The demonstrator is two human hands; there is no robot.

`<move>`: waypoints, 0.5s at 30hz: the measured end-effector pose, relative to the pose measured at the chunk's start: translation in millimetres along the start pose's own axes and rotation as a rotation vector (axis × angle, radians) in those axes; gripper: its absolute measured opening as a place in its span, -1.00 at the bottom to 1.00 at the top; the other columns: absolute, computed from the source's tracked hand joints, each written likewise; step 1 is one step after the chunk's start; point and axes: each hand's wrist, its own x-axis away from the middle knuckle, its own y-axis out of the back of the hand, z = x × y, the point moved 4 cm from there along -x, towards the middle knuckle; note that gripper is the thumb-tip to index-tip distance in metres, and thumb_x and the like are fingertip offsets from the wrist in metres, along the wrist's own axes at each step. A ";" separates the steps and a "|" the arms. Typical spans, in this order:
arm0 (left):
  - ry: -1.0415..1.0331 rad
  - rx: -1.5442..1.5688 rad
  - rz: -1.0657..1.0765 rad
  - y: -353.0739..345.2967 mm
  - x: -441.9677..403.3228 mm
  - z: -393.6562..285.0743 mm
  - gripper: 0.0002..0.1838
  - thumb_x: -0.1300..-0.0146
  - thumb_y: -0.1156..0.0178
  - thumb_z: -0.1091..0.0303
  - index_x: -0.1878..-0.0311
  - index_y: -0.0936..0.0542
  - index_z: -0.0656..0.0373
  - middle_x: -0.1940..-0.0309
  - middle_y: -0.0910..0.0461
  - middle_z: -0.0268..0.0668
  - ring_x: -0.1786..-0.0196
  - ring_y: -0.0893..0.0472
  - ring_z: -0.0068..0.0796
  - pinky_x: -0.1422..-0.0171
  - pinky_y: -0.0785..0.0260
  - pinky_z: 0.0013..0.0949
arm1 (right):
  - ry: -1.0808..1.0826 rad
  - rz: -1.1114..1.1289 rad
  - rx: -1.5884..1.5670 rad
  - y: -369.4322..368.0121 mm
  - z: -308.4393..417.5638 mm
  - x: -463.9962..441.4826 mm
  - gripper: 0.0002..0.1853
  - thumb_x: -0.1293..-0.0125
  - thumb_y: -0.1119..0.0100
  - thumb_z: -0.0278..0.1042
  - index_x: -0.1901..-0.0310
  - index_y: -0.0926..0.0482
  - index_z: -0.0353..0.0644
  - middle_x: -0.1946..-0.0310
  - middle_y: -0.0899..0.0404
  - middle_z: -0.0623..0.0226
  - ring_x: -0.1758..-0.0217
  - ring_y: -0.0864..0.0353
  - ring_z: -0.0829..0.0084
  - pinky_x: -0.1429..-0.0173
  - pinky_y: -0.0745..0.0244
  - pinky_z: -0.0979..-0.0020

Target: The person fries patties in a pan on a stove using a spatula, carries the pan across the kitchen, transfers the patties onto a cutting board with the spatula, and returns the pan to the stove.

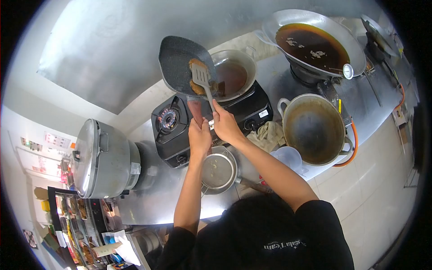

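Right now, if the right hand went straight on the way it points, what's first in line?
Leaving aside the spatula it holds, the right hand would probably meet the near edge of the dark pan first; depth is unclear from one view.

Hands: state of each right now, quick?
Left hand: closed, holding the dark-grey speckled frying pan by its reddish-brown handle.
Right hand: closed, holding the grey slotted spatula by its handle.

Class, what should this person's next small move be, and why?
Probably scrape the brown food toward the stove pot with the spatula: some lies in the dark pan, whose edge overlaps the pot in view, and the right hand holds the spatula over it.
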 end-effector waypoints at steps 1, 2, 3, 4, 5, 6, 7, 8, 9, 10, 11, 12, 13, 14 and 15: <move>0.005 -0.011 0.004 -0.7 0.3 0.0 -0.80 -0.47 -0.07 0.37 0.03 -0.46 0.34 0.49 -0.54 -0.20 0.68 -0.50 -0.48 0.64 -0.30 -0.34 | -0.010 -0.002 -0.009 0.3 -1.0 0.4 -0.50 -0.50 0.06 -0.39 -0.43 -0.33 -0.28 0.03 -0.58 -0.37 -0.07 -0.61 -0.24 -0.11 -0.50 0.09; 0.010 -0.023 0.007 -1.3 0.6 -0.6 -0.80 -0.47 -0.08 0.37 0.03 -0.47 0.34 0.48 -0.55 -0.19 0.66 -0.52 -0.47 0.61 -0.32 -0.34 | -0.024 0.001 -0.009 0.7 -2.1 0.8 -0.50 -0.50 0.06 -0.39 -0.44 -0.33 -0.27 0.03 -0.59 -0.36 -0.07 -0.62 -0.23 -0.11 -0.50 0.10; 0.014 -0.034 0.010 -1.8 0.6 -0.8 -0.80 -0.46 -0.08 0.38 0.03 -0.48 0.34 0.47 -0.55 -0.19 0.64 -0.53 -0.45 0.58 -0.34 -0.33 | -0.038 0.004 -0.010 1.2 -2.8 1.2 -0.50 -0.50 0.06 -0.39 -0.44 -0.33 -0.25 0.04 -0.59 -0.35 -0.06 -0.62 -0.23 -0.11 -0.50 0.11; 0.005 -0.057 -0.002 -1.7 -0.7 1.6 -0.80 -0.45 -0.09 0.38 0.03 -0.49 0.35 0.44 -0.57 -0.15 0.57 -0.57 -0.40 0.50 -0.38 -0.30 | -0.051 0.008 -0.011 1.5 -3.5 1.7 -0.49 -0.50 0.06 -0.39 -0.45 -0.33 -0.24 0.04 -0.60 -0.35 -0.06 -0.63 -0.22 -0.11 -0.50 0.12; -0.005 -0.080 -0.014 -1.6 -3.4 6.8 -0.80 -0.44 -0.10 0.39 0.03 -0.50 0.36 0.41 -0.59 -0.12 0.50 -0.61 -0.34 0.42 -0.42 -0.27 | -0.031 -0.008 -0.019 0.7 -4.2 1.9 -0.49 -0.50 0.07 -0.40 -0.44 -0.32 -0.28 0.06 -0.60 -0.36 -0.05 -0.62 -0.24 -0.10 -0.50 0.08; -0.015 -0.102 -0.026 -1.9 -5.7 11.8 -0.79 -0.44 -0.11 0.39 0.02 -0.51 0.37 0.39 -0.61 -0.08 0.44 -0.65 -0.28 0.33 -0.46 -0.24 | -0.010 -0.023 -0.027 -1.0 -5.8 2.3 -0.49 -0.50 0.07 -0.40 -0.44 -0.31 -0.32 0.08 -0.60 -0.37 -0.04 -0.61 -0.26 -0.09 -0.49 0.05; -0.030 -0.122 -0.039 -2.0 -7.3 15.7 -0.79 -0.43 -0.11 0.40 0.03 -0.51 0.37 0.35 -0.63 -0.05 0.36 -0.67 -0.23 0.25 -0.46 -0.21 | 0.010 -0.037 -0.035 -1.2 -4.4 3.0 -0.49 -0.50 0.08 -0.41 -0.43 -0.30 -0.37 0.10 -0.60 -0.38 -0.03 -0.60 -0.27 -0.08 -0.49 0.01; -0.045 -0.141 -0.053 -2.0 -8.5 18.6 -0.79 -0.42 -0.12 0.41 0.03 -0.52 0.38 0.31 -0.64 -0.01 0.28 -0.68 -0.17 0.16 -0.46 -0.18 | -0.024 -0.025 -0.044 -1.5 -5.5 3.5 -0.49 -0.51 0.07 -0.40 -0.44 -0.30 -0.32 0.04 -0.59 -0.35 -0.09 -0.60 -0.22 -0.13 -0.48 0.07; -0.052 -0.150 -0.059 -1.8 -9.2 21.2 -0.78 -0.41 -0.12 0.42 0.02 -0.52 0.39 0.28 -0.65 0.02 0.23 -0.69 -0.13 0.10 -0.46 -0.16 | -0.059 -0.012 -0.053 -1.6 -6.4 3.9 -0.49 -0.51 0.07 -0.38 -0.45 -0.31 -0.27 -0.01 -0.59 -0.33 -0.14 -0.61 -0.17 -0.17 -0.47 0.13; -0.059 -0.160 -0.064 -1.9 -8.9 20.7 -0.78 -0.40 -0.13 0.42 0.02 -0.53 0.39 0.25 -0.66 0.05 0.18 -0.70 -0.09 0.05 -0.46 -0.14 | -0.093 0.001 -0.061 -1.0 -5.4 4.7 -0.49 -0.52 0.07 -0.37 -0.46 -0.31 -0.22 -0.07 -0.58 -0.30 -0.20 -0.61 -0.11 -0.22 -0.47 0.18; -0.058 -0.159 -0.062 -2.0 -8.3 19.9 -0.77 -0.40 -0.13 0.42 0.01 -0.53 0.40 0.23 -0.66 0.07 0.15 -0.70 -0.06 0.02 -0.46 -0.13 | -0.115 0.014 -0.074 -0.2 -3.4 5.0 -0.49 -0.52 0.07 -0.36 -0.47 -0.31 -0.22 -0.08 -0.58 -0.30 -0.20 -0.61 -0.10 -0.22 -0.46 0.20; -0.057 -0.161 -0.061 -2.1 -7.4 17.9 -0.77 -0.40 -0.13 0.42 0.01 -0.53 0.40 0.22 -0.67 0.08 0.13 -0.70 -0.04 0.01 -0.46 -0.13 | -0.137 0.028 -0.087 0.8 -1.2 5.3 -0.49 -0.52 0.07 -0.36 -0.47 -0.31 -0.21 -0.09 -0.57 -0.30 -0.21 -0.62 -0.08 -0.23 -0.46 0.21; -0.056 -0.163 -0.061 -2.2 -6.4 15.9 -0.77 -0.39 -0.13 0.42 0.00 -0.53 0.40 0.21 -0.67 0.09 0.12 -0.70 -0.02 -0.01 -0.46 -0.12 | -0.159 0.041 -0.100 0.8 -0.5 5.6 -0.49 -0.53 0.07 -0.36 -0.47 -0.31 -0.21 -0.10 -0.57 -0.30 -0.21 -0.62 -0.06 -0.23 -0.45 0.22; -0.054 -0.167 -0.061 -2.3 -5.5 13.8 -0.77 -0.40 -0.13 0.42 0.00 -0.53 0.39 0.21 -0.67 0.09 0.12 -0.70 -0.01 0.00 -0.46 -0.12 | -0.124 0.012 -0.090 -0.7 -3.0 5.0 -0.49 -0.53 0.07 -0.35 -0.47 -0.31 -0.20 -0.03 -0.60 -0.27 -0.12 -0.65 0.00 -0.19 -0.47 0.24; -0.057 -0.176 -0.063 -2.2 -4.7 11.8 -0.77 -0.40 -0.13 0.42 0.00 -0.53 0.39 0.21 -0.67 0.09 0.11 -0.70 0.00 0.00 -0.46 -0.11 | -0.088 -0.017 -0.080 -4.4 -8.6 4.1 -0.49 -0.53 0.07 -0.35 -0.47 -0.31 -0.20 0.03 -0.62 -0.24 -0.03 -0.68 0.05 -0.14 -0.48 0.26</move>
